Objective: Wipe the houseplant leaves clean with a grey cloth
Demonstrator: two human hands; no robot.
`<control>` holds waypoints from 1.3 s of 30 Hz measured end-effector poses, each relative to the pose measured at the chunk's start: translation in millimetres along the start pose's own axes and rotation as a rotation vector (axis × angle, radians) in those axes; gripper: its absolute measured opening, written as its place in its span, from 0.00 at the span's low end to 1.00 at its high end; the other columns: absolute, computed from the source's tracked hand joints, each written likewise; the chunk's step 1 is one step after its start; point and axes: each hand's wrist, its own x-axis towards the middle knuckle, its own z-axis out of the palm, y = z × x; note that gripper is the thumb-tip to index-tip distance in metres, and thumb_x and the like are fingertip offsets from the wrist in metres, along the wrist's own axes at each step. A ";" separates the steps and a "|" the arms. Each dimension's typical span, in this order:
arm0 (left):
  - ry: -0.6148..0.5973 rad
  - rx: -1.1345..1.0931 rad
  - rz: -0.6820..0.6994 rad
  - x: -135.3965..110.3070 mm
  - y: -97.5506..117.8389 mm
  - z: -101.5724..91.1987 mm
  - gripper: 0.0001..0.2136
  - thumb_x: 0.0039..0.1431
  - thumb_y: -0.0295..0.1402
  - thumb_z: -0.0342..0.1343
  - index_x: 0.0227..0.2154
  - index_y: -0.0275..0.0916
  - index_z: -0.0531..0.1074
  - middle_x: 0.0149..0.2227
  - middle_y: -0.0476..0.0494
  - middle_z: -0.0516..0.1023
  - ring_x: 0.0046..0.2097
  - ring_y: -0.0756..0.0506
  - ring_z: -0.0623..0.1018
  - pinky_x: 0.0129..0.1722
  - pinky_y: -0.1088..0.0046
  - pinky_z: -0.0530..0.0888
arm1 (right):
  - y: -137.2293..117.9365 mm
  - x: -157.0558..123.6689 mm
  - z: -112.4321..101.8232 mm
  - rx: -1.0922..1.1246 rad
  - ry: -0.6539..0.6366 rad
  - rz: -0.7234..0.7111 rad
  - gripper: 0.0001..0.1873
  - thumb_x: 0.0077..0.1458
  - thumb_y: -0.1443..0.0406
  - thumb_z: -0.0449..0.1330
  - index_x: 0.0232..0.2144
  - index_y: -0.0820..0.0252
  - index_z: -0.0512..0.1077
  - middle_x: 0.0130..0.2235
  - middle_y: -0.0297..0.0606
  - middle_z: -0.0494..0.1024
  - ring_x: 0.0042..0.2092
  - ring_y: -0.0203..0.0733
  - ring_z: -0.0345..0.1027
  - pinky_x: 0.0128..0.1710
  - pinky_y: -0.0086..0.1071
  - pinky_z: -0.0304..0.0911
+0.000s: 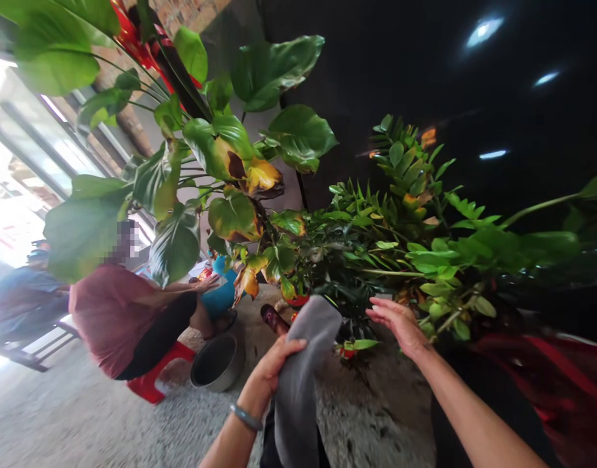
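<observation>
My left hand (273, 367) grips a grey cloth (303, 370) that hangs down in front of me; a bracelet sits on that wrist. My right hand (398, 322) is held out with fingers spread and holds nothing, reaching toward the leaves of a bushy green plant (405, 221). A large-leaved plant (220, 156) with some yellow and brown leaves rises to the left of it.
A person in a red shirt (113, 312) sits on a low red stool (154, 380) at the left, with a metal bowl (217, 361) on the floor beside them. Another person (20, 299) sits farther left. A dark glossy wall stands behind the plants.
</observation>
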 end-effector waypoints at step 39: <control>0.039 0.103 0.202 14.3 51.3 44.1 0.16 0.37 0.35 0.71 0.30 0.34 0.78 0.25 0.44 0.81 0.25 0.46 0.78 0.29 0.71 0.75 | 2.3 1.6 6.3 0.065 -0.026 -0.014 0.16 0.27 0.60 0.73 0.24 0.58 0.80 0.25 0.40 0.82 0.32 0.51 0.79 0.37 0.42 0.71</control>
